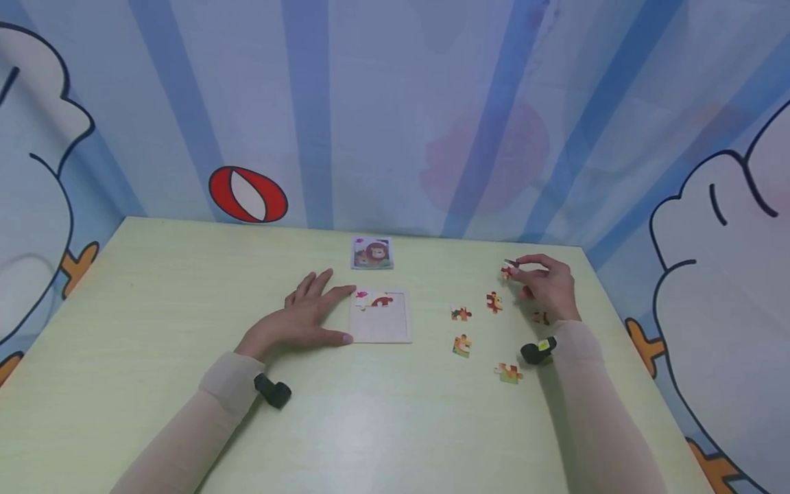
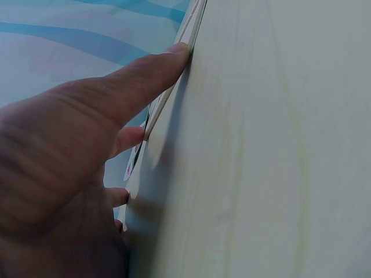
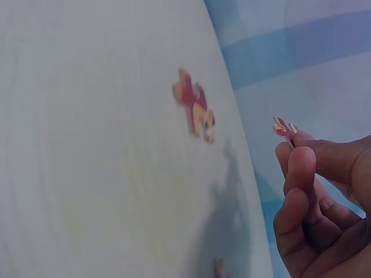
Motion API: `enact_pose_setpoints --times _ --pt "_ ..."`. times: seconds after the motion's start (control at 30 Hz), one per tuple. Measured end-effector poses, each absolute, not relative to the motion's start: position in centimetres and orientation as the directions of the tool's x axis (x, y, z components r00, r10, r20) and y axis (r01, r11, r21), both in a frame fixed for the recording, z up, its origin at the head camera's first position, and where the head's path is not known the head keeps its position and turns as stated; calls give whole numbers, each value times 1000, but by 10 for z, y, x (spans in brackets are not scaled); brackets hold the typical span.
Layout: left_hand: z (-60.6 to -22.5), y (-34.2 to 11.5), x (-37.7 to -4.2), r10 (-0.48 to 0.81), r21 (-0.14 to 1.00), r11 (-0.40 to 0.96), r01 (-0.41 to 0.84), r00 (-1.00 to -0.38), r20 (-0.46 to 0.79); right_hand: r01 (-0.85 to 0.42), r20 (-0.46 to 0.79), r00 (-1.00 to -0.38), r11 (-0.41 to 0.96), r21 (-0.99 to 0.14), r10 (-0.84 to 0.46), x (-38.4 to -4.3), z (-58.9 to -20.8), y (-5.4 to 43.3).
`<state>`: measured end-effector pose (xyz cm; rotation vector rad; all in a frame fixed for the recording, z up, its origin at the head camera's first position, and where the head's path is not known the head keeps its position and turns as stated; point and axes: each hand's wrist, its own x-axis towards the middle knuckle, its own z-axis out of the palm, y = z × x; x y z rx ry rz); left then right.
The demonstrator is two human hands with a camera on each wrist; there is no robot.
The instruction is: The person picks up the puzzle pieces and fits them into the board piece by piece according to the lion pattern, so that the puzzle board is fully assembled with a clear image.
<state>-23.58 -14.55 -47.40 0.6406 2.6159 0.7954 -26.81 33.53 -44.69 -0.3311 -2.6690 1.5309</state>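
Observation:
My left hand [image 1: 300, 321] lies spread at the left side of a square puzzle tray [image 1: 385, 331]. Its index fingertip touches the upper left corner and its thumb [image 2: 156, 69] the lower left one. Two joined pieces, one with a pink shape [image 1: 363, 298] and one dark red [image 1: 382, 301], sit along the tray's top. Over the right part of the table, my right hand [image 1: 549, 285] pinches a red and cream puzzle piece [image 3: 283, 127] between thumb and index finger, raised off the tabletop. The other right-hand fingers are curled in.
Several loose puzzle pieces lie right of the tray, among them a red and yellow one [image 1: 494, 302], an orange and green one [image 1: 509, 373] and a yellow one [image 1: 461, 345]. Behind the tray lies a lion picture card [image 1: 372, 253]. A patterned curtain [image 1: 382, 116] backs the table.

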Motion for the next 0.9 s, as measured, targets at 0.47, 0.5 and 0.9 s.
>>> enact_pose_setpoints --times 0.47,0.5,0.9 --pt "-476 -146 -236 508 597 734 322 -844 -169 83 -59 -995 339 -937 79 -263 -435 292" --pt "-476 -146 -236 512 598 733 326 -843 -168 79 -57 -996 336 -939 74 -263 -435 289" --pt "-477 -146 -237 506 603 732 316 -846 -170 77 -81 -997 323 -943 0 -252 -433 252"
